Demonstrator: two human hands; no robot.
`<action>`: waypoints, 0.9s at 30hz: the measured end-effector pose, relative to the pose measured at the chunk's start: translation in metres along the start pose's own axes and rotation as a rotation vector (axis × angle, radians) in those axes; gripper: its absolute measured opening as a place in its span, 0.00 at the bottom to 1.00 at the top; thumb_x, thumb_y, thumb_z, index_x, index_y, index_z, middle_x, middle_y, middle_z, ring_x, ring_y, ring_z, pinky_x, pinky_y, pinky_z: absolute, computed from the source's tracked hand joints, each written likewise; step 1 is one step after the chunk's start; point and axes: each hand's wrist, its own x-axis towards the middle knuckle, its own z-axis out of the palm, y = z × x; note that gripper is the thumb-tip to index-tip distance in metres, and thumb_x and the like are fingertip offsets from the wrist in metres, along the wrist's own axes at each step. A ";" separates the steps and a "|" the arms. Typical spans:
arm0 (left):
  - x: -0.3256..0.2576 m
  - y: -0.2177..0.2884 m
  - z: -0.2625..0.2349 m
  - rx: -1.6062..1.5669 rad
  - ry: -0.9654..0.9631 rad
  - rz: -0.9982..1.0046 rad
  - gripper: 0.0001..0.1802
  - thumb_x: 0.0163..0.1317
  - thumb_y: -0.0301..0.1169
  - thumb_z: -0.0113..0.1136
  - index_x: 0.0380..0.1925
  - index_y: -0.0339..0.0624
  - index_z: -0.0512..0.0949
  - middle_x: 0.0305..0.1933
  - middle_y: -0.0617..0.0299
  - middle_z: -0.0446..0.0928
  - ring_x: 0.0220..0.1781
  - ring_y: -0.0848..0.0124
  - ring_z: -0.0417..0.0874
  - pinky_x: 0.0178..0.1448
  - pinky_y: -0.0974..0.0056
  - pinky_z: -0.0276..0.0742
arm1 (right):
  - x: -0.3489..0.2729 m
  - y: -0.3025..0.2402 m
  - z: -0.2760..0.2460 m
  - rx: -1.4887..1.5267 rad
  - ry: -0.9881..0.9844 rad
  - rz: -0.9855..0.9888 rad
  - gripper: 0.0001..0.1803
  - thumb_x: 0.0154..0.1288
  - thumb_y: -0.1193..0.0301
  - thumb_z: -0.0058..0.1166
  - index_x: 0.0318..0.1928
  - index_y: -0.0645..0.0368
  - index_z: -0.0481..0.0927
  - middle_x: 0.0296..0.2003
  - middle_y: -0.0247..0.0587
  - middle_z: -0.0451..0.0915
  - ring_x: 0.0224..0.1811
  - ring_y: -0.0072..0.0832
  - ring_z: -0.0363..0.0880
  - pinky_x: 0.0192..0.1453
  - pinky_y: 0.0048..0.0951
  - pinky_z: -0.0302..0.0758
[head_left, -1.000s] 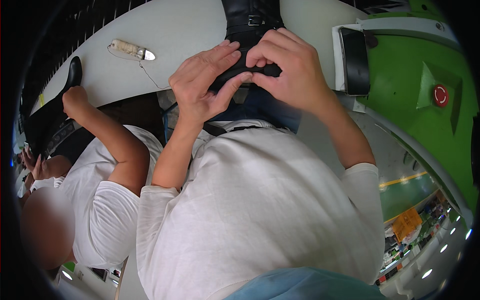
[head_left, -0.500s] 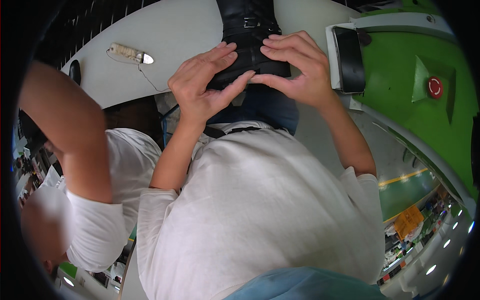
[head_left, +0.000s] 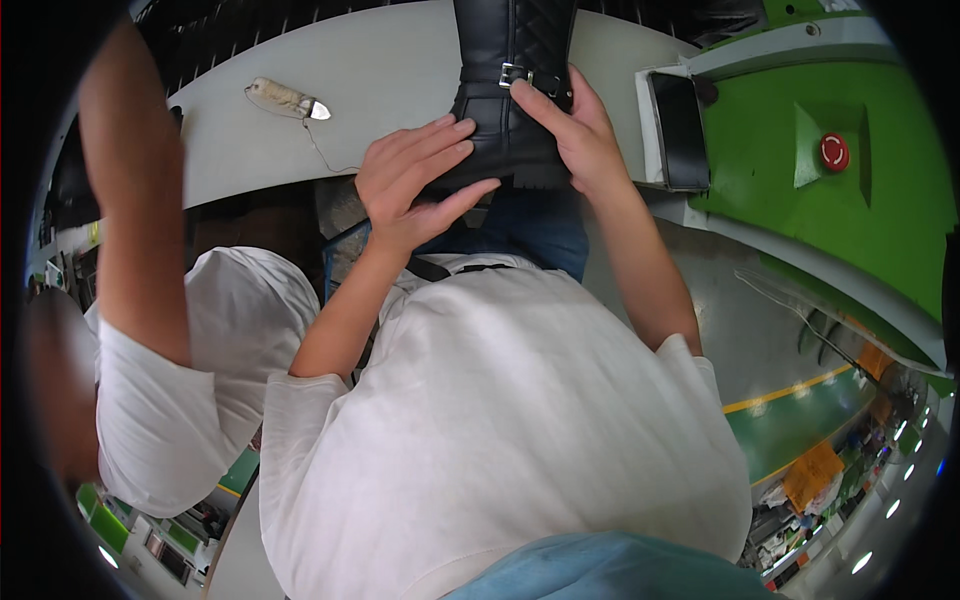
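A black leather boot point(head_left: 510, 140) with a quilted shaft lies across the near edge of the table, in front of my body. A strap with a small metal buckle point(head_left: 507, 76) crosses it. My right hand point(head_left: 592, 140) grips the boot's right side; its thumb presses beside the buckle, and its other fingers are mostly hidden behind the boot. On the left side, my left hand point(head_left: 402, 185) rests with outstretched fingertips on the leather. The left thumb points away from its fingers, near the boot's lower edge.
On the pale table point(head_left: 400, 60) lies a knife with a wrapped handle point(head_left: 280, 97), a cord trailing from it. A dark flat device point(head_left: 680, 130) sits at right beside a green machine point(head_left: 770, 120) with a red button point(head_left: 834, 152). A co-worker's arm point(head_left: 135, 190) reaches up at left.
My right hand has shifted from the boot's lower part up to its strap, thumb by the buckle. Both thumbs have parted. The co-worker's arm has swung up and farther left.
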 end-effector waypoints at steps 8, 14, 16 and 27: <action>-0.011 0.018 -0.005 0.032 0.064 -0.182 0.39 0.40 0.48 0.94 0.52 0.40 0.90 0.60 0.54 0.93 0.53 0.55 0.92 0.67 0.53 0.81 | -0.015 -0.012 0.015 -0.217 0.015 -0.094 0.31 0.73 0.64 0.78 0.68 0.64 0.79 0.55 0.39 0.90 0.54 0.26 0.89 0.64 0.33 0.85; -0.007 0.009 -0.030 -0.164 -0.065 -0.327 0.47 0.38 0.44 0.96 0.61 0.42 0.87 0.65 0.54 0.91 0.65 0.56 0.89 0.75 0.54 0.78 | -0.029 -0.013 0.017 -0.045 0.047 -0.155 0.29 0.73 0.71 0.76 0.69 0.64 0.79 0.59 0.40 0.88 0.58 0.26 0.88 0.67 0.32 0.84; -0.004 0.002 -0.042 -0.426 -0.031 -0.431 0.49 0.38 0.41 0.97 0.64 0.40 0.86 0.68 0.55 0.89 0.71 0.58 0.87 0.80 0.54 0.75 | -0.037 -0.019 0.010 0.072 0.064 -0.135 0.28 0.76 0.74 0.73 0.71 0.63 0.78 0.61 0.40 0.87 0.60 0.26 0.87 0.69 0.33 0.83; 0.022 0.013 -0.047 -0.883 0.066 -0.631 0.44 0.59 0.32 0.86 0.73 0.36 0.75 0.74 0.48 0.82 0.75 0.59 0.84 0.81 0.52 0.78 | -0.045 -0.043 0.003 0.070 0.108 -0.373 0.32 0.76 0.71 0.74 0.75 0.63 0.76 0.64 0.40 0.85 0.63 0.27 0.85 0.73 0.31 0.78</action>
